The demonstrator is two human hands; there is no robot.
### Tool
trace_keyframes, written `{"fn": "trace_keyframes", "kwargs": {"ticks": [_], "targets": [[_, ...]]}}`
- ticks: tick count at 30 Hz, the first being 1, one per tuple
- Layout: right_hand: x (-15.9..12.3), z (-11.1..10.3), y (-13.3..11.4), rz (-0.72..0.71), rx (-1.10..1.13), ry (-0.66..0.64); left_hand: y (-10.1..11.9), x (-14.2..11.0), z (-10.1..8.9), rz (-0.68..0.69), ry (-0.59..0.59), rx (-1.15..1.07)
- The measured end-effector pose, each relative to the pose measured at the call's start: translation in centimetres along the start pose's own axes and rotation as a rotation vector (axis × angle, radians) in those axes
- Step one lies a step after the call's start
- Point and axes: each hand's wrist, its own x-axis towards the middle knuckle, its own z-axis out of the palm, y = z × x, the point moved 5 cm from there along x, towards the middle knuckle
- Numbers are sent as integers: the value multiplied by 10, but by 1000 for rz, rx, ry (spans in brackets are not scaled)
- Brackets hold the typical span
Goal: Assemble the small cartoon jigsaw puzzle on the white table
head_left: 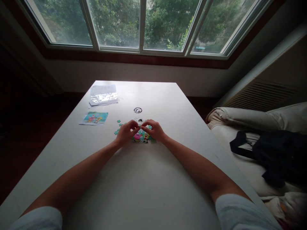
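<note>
My left hand (127, 131) and my right hand (154, 130) meet fingertip to fingertip over the middle of the table. Thumb and forefinger are pinched on each; whatever is between them is too small to make out. Just beyond the fingertips shows a clear, ring-shaped thing (139, 121) with a dark centre; I cannot tell whether the fingers touch it. Below them lies a partly covered jigsaw puzzle (141, 137) with pink and yellow cartoon figures on green. Several loose green puzzle pieces (116, 132) are scattered left of my left hand.
A small round disc with a dark rim (137, 110) lies past my hands on the white table (115, 191). At left are a cartoon picture sheet (96, 118) and papers in a clear sleeve (104, 95). A dark bag (283, 153) rests on the pale sofa (223, 134) at right.
</note>
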Motion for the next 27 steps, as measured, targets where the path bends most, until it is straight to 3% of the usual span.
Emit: {"fn": "trace_keyframes", "kwargs": {"ticks": [4,8,13,17,21,27], "targets": [[0,1,2,57,77,-21,0,-3,3,1,-12,9],[4,0,11,171,123,-133,0,-3,3,46,-40,107],[5,-9,17,282,114,-404,6,-5,11,261,-220,264],[1,-15,10,273,37,-668,14,-10,20,411,-385,327],[-3,-16,2,256,-70,-823,15,-11,19,419,-405,375],[-3,-14,-3,279,-164,-886,11,-9,19,408,-415,403]]}}
